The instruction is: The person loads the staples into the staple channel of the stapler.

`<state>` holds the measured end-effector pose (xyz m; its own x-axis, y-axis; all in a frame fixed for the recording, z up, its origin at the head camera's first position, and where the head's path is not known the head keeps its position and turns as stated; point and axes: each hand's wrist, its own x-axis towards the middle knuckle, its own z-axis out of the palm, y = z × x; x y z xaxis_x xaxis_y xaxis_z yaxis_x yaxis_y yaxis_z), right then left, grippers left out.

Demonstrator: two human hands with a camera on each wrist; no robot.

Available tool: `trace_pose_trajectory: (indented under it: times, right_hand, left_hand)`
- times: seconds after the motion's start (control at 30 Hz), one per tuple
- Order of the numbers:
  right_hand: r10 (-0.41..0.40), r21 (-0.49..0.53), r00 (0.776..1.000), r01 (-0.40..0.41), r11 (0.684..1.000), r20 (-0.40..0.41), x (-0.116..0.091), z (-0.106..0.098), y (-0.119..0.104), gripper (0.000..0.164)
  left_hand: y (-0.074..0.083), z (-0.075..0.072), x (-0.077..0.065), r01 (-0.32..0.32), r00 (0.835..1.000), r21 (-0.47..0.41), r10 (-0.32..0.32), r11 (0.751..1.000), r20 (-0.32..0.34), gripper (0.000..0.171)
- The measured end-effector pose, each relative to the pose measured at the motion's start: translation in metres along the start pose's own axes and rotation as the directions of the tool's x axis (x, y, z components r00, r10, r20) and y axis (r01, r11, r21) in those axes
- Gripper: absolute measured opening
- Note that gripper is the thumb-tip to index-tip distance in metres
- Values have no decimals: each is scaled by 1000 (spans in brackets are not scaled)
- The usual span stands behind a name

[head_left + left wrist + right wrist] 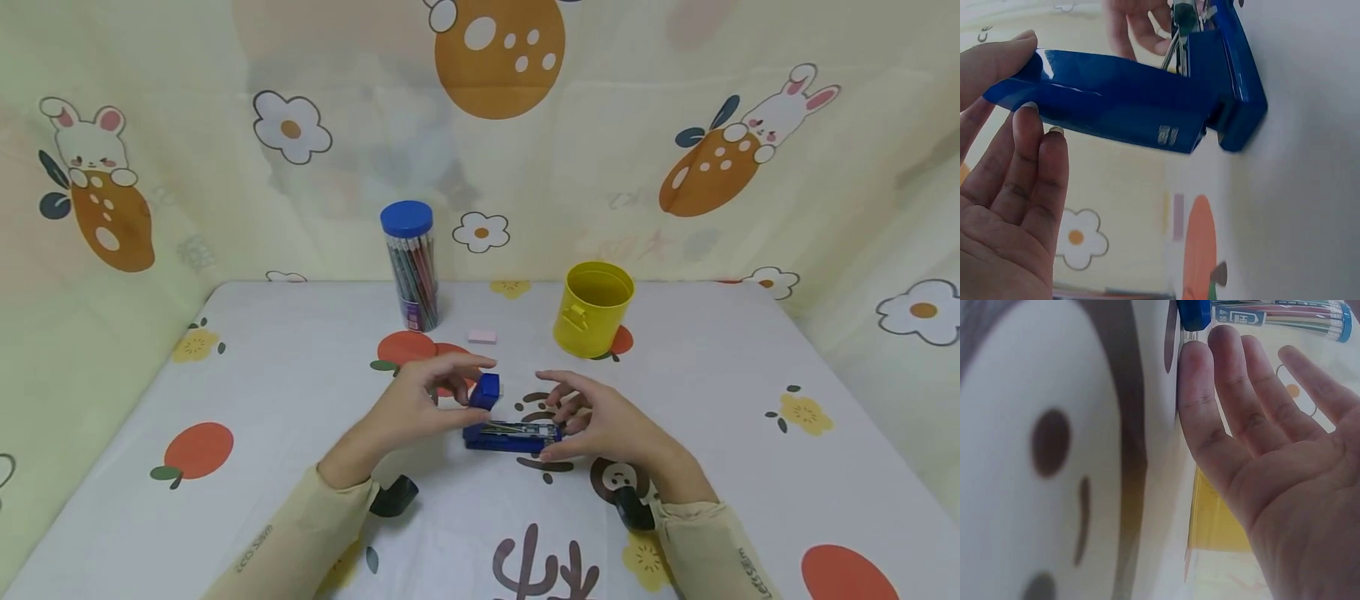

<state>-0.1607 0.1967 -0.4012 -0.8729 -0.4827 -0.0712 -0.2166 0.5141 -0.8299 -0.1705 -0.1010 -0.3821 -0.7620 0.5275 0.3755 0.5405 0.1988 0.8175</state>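
Lying nearest, on the person's side of the blue stapler (504, 445), two beige sleeves (292, 533) are angling in over the counter (300, 375), a black piece (394, 497) showing at each cuff. Brown cactus print (528, 567) is showing on the white covering, also this side of the stapler.

Left hand (416, 404) is hovering at the stapler's left end, pinching its raised cover (486, 390) between thumb and fingers. Left wrist view is showing the thumb on one side of the cover, fingertips on the other. Right hand (618, 421) is hanging at the stapler's right end, its fingers spread and slightly bent; cannot tell whether the thumb is touching the base.

Stapler base is resting on the counter between the two hands. Cover is standing up from the left end, leaving the metal rail (517, 429) exposed along the base.

Yellow bucket (588, 321) is standing beyond the stapler, off to its right. Small pink block (482, 337) is lying behind the stapler, a little left of its middle. Clear jar (414, 283) of pencils, blue lid (407, 219) on, is standing farther back, left of the stapler. Printed backdrop (352, 50) is hanging farthest beyond the stapler, rabbits and flowers showing.
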Motion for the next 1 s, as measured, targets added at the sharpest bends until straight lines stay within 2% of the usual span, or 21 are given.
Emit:
trace_pose_trajectory:
  times: [0.1,0.23,0.6,0.8,1.0]
  right_hand:
    - [-12,6,1000,12,1000,3,1,0,0,100]
    - [-20,41,1000,20,999,10,1,-1,1,102]
    - [3,101,1000,-5,995,16,0,-2,4,110]
    - [-25,120,999,22,993,26,0,-3,7,109]
    - [-40,135,999,35,990,36,0,-4,9,106]
  left_hand:
    - [0,6,4,-4,1000,-18,4,1000,13,53]
    - [-1,14,7,23,999,-24,-22,999,28,53]
    - [-6,38,16,41,993,33,-45,999,105,48]
    - [-7,47,18,72,985,73,-83,995,151,44]
    - [-8,52,18,123,975,57,-131,991,180,42]
